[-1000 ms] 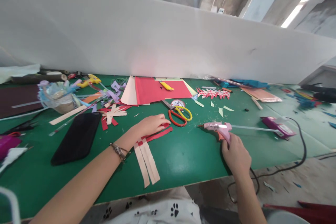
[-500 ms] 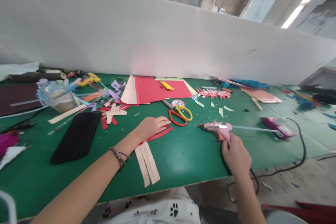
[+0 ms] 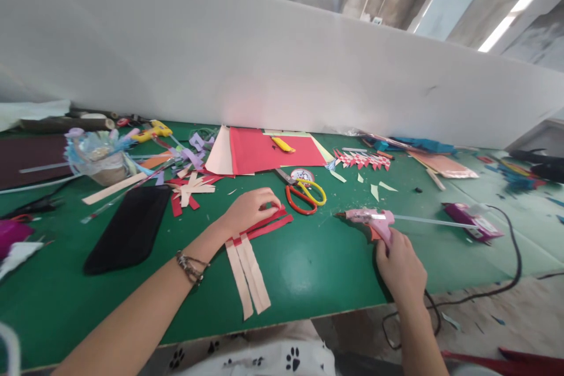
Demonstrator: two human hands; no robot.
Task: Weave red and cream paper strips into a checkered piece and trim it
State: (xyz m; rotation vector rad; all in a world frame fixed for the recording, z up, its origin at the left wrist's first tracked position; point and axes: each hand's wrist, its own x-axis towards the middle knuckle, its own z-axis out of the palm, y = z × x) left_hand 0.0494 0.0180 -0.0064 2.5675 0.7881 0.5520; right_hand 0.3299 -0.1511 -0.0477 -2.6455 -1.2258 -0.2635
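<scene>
My left hand (image 3: 252, 210) is bent over the end of a red paper strip (image 3: 265, 225), its thumb and fingertips closed on the strip's upper right end. Beige paper strips (image 3: 253, 275) lie across the red ones and hang toward the table's front edge. My right hand (image 3: 400, 264) is wrapped round the handle of a pink glue gun (image 3: 372, 218), whose nozzle points left and from whose back a long clear glue stick sticks out. Between the hands, farther back, rest scissors (image 3: 304, 192) with one red-orange and one yellow handle loop.
A black phone-like slab (image 3: 127, 229) lies left of my forearm. Behind are red paper sheets (image 3: 255, 153) with a yellow cutter (image 3: 283, 144), and a woven red-white strip (image 3: 362, 158). A purple box (image 3: 471, 222) with a black cord (image 3: 513, 252) stands right.
My left hand has risen slightly off the strips, its fingers now arched with a gap under them. The right hand and glue gun keep nearly the same place; the view has shifted a little.
</scene>
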